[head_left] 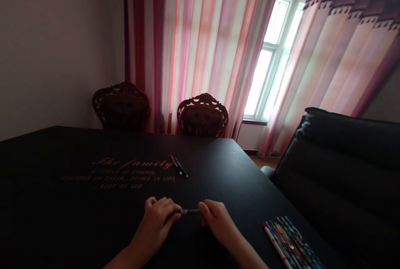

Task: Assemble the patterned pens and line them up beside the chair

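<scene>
My left hand point(158, 217) and my right hand point(215, 219) rest low on a black table point(62, 202), near its front edge. Both pinch the ends of one dark pen point(189, 211) that lies level between them. The left fingers curl round its left end, and the right thumb and fingers close on its right end. Two more pens point(178, 166) lie side by side farther back on the table, out of reach of either hand.
Several patterned pens point(289, 244) lie in a row at the table's front right. Orange lettering point(131, 174) is printed on the tabletop. Two carved chairs point(202, 115) stand behind the table. A dark sofa point(343, 169) is at the right, with pink curtains and a window behind.
</scene>
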`<state>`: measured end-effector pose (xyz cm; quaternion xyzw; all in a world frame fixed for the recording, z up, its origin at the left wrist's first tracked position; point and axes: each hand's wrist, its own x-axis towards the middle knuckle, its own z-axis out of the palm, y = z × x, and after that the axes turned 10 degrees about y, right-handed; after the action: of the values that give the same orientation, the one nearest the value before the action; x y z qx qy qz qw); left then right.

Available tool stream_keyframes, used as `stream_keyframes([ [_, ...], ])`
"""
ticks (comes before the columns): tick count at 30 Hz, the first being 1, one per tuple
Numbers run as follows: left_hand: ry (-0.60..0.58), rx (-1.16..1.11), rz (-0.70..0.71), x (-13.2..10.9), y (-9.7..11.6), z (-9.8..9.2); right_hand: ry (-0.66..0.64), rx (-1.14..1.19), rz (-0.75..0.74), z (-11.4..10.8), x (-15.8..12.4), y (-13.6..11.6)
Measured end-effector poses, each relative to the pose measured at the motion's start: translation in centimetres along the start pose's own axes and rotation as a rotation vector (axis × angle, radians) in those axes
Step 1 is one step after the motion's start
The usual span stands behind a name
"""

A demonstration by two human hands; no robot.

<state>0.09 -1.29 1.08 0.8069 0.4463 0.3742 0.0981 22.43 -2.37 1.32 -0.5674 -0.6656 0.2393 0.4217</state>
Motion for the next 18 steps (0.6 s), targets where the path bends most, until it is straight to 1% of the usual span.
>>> stream_keyframes([
  [4,0.009,0.023,0.03,-0.04,0.05,0.05,-0.014,0.055,0.016,-0.07,0.08,0.4],
  [8,0.028,0.031,0.041,0.07,0.08,0.01,-0.039,0.152,0.071,0.19,0.13,0.85],
  [12,0.042,0.033,0.047,0.04,-0.02,0.11,-0.036,0.246,0.1,0.34,0.07,0.89],
  [18,0.045,0.029,0.032,0.0,-0.01,0.12,-0.001,0.214,0.07,0.32,0.03,0.65],
])
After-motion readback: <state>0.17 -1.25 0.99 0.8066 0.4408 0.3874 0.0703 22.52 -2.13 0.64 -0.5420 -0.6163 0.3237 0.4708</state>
